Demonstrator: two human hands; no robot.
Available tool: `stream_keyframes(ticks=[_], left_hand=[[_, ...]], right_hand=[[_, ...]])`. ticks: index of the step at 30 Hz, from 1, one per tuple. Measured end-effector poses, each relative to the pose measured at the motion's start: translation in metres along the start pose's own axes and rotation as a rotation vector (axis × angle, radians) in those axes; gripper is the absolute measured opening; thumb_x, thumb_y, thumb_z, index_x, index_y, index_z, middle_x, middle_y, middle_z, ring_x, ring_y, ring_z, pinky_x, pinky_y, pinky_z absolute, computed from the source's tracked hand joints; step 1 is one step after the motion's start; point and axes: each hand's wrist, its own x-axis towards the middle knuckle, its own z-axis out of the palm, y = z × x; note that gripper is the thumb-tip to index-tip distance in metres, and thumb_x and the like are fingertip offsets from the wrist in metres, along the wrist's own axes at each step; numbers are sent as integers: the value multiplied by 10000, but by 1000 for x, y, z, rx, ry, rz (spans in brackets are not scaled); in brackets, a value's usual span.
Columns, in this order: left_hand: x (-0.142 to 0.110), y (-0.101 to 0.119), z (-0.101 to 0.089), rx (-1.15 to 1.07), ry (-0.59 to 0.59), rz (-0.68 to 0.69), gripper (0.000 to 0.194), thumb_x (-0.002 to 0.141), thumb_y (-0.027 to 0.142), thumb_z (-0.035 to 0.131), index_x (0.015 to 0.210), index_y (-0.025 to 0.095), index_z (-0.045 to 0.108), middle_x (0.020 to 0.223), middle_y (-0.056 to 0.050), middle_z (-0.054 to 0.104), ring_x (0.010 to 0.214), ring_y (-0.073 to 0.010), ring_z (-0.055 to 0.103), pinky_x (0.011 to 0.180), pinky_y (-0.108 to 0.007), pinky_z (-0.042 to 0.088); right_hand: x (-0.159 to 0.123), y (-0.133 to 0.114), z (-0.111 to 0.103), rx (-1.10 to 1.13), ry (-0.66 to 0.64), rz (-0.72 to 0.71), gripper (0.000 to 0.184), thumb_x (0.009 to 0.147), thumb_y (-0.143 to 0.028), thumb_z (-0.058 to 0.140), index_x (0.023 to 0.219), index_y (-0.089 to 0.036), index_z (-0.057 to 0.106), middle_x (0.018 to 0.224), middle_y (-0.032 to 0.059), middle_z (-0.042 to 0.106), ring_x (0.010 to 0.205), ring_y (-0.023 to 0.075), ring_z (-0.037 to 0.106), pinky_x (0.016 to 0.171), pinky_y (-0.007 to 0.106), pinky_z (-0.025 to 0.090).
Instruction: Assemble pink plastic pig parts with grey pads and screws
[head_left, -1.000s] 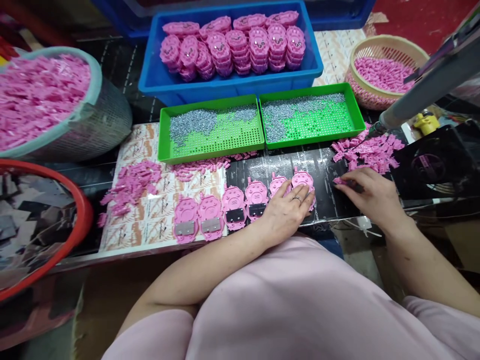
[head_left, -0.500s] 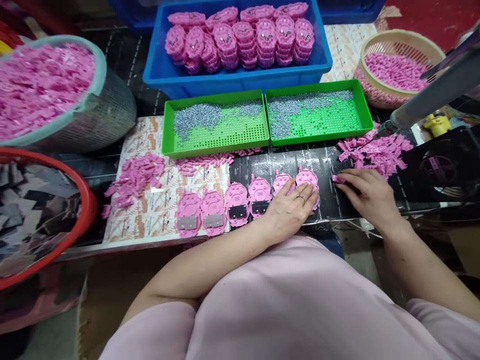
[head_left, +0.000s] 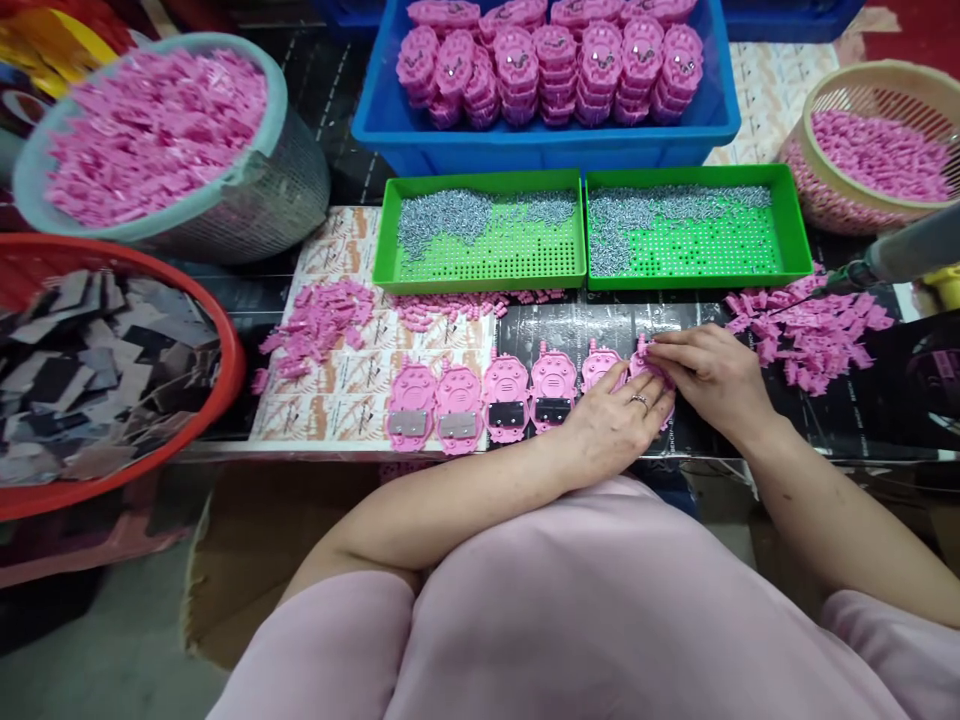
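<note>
Bench [head_left: 544, 324]: dark at three o'clock, patterned at nine.
Pink casings [head_left: 553, 378]: lined up flat from eight to three o'clock, probably for reach.
Left hand [head_left: 613, 424]: flat over the last two, thumb apart from fingers, seemingly steadying them.
Right hand [head_left: 709, 378]: fingertips together at top of end casing [head_left: 637, 363]; cannot tell whether clamped on anything.
Green trays [head_left: 480, 283]: twelve to two o'clock, likely keeping metal bits [head_left: 444, 216] contained.

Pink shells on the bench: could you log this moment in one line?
left hand: on rightmost shell | right hand: fingertips at same shell | leftmost four shells: plates on
</note>
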Motion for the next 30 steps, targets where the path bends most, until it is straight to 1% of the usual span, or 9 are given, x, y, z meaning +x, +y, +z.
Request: stream_keyframes(ticks=[7,10,15,18,20,22,24,26,30], left_hand=[[1,0,0,-34,-11,-10,323,980,191,439,1229,69,605,1246,-157,650,1226,-261,578,1070,-481,424],[1,0,0,-31,-10,-4,318,976,194,448,1217,63,609,1242,-166,649,1227,-264,578,1070,-480,422],[1,-2,0,-25,3,-10,314,973,245,488,1202,74,617,1237,-156,655,1209,-249,591,1069,-473,422],[2,-4,0,-25,-2,2,335,977,260,491,1229,69,598,1244,-143,655,1189,-238,603,1062,-474,427],[2,-4,0,-26,-19,12,353,981,275,487,1243,61,587,1262,-149,644,1190,-237,602,1058,-478,427],[2,-4,-1,-30,-41,17,360,982,279,485,1251,61,581,1279,-158,632,1197,-237,597,1058,-481,421],[2,-4,-2,-36,-65,11,355,976,271,497,1251,62,581,1282,-164,628,1202,-238,593,1064,-484,411],[2,-3,-5,-51,-87,-4,369,963,283,526,1256,64,574,1302,-171,612,1216,-243,583,1069,-485,404],[0,-3,-14,-98,-52,-4,407,950,344,550,1268,91,560,1376,-166,555,1282,-256,530,1082,-475,398]], right_hand=[[0,-6,-16,-357,-142,-90,184,908,-325,588,988,-246,734,1107,36,702,1052,248,545,767,370,334],[1,-9,-17,-375,-165,-65,204,910,-352,577,971,-260,749,1062,56,695,1021,242,514,760,366,300],[-2,-12,-10,-282,-111,28,215,924,-341,551,968,-268,749,970,23,718,926,209,545,757,363,332],[-13,-4,-24,-203,-33,142,246,941,-314,526,1086,-224,702,1001,39,724,914,186,590,786,344,393],[-26,7,-39,-294,39,246,276,933,-338,535,1115,-189,680,993,73,721,892,201,600,765,343,405],[-40,20,-53,-513,65,325,318,899,-432,571,1062,-190,695,949,96,716,862,244,580,694,361,357],[-50,31,-61,-654,18,327,315,887,-471,574,987,-204,709,879,97,713,824,257,557,646,364,287],[-54,34,-62,-679,-7,290,263,905,-427,558,956,-216,707,829,83,709,797,249,547,636,365,256],[-47,23,-54,-622,44,266,215,899,-375,576,977,-220,702,881,78,704,823,251,546,665,380,292]])
